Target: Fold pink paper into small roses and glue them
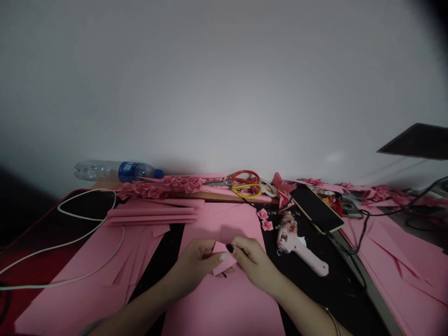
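A small piece of pink paper (pixel 221 262) is pinched between my two hands, above a large pink sheet (pixel 224 303) on the black table surface. My left hand (pixel 198 256) grips its left side, with the thumb lying on top. From the right, my right hand (pixel 250 261) pinches the upper edge between thumb and fingers. Parts of the fingers are hidden behind the paper. Two small pink paper flowers (pixel 265 219) lie beyond my right hand. A pale pink glue gun (pixel 301 247) rests on its side to the right.
Scissors (pixel 247 183) with red and yellow handles lie at the back among paper flowers (pixel 182 183). A plastic bottle (pixel 119 171) lies against the wall. A phone (pixel 317 207), dark cables and pink sheets (pixel 406 252) occupy the right; rolled paper (pixel 154 214) and a white cable (pixel 80 238) the left.
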Available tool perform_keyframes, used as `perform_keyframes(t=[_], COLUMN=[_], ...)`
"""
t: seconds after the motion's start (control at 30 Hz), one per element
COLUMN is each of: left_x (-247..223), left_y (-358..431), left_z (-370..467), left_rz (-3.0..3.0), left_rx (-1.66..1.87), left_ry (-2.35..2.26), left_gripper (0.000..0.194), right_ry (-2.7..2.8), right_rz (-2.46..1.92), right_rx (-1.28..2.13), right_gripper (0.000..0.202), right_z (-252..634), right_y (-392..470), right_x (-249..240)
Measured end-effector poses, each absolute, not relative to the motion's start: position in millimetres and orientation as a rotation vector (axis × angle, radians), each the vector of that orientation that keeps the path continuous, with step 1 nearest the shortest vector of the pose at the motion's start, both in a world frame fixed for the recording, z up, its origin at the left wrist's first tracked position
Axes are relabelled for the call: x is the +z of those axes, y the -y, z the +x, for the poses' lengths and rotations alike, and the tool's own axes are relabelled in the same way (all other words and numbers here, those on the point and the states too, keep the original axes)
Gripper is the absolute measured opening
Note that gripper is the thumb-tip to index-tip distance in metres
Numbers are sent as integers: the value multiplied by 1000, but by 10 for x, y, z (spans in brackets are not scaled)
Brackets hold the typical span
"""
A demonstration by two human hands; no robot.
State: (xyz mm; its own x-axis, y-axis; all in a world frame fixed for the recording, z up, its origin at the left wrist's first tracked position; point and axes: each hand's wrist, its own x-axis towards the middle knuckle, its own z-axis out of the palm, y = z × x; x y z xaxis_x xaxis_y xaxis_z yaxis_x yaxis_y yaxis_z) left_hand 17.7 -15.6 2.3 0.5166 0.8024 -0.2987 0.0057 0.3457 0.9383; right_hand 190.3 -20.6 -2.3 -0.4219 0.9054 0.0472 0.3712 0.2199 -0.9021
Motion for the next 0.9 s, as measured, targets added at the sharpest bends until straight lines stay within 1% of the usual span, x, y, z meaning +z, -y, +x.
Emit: perform_keyframes(t=[0.23,0.33,0.6,0.73,0.9], left_x=[62,60,86,89,85], left_y=[139,139,172,167,142], left_z=[158,146,157,144,130], left_rz=[1086,1112,1200,1185,1170], left_rx=[610,618,587,557,546], left_ry=[-870,-866,-819,-826,-804], left_gripper=[32,32,21,24,29], right_ry=[1818,1848,2019,2033,1963], right_rz=[-1212,-1181,-1199,-1148,-1205], right_rx=[1165,1152,1047,1010,1008], right_gripper=[42,42,36,37,38], right_z=[1904,1915,1933,1946,1948], right_y=[204,190,184,179,181], right_x=[-38,-26,-1,-20,-27])
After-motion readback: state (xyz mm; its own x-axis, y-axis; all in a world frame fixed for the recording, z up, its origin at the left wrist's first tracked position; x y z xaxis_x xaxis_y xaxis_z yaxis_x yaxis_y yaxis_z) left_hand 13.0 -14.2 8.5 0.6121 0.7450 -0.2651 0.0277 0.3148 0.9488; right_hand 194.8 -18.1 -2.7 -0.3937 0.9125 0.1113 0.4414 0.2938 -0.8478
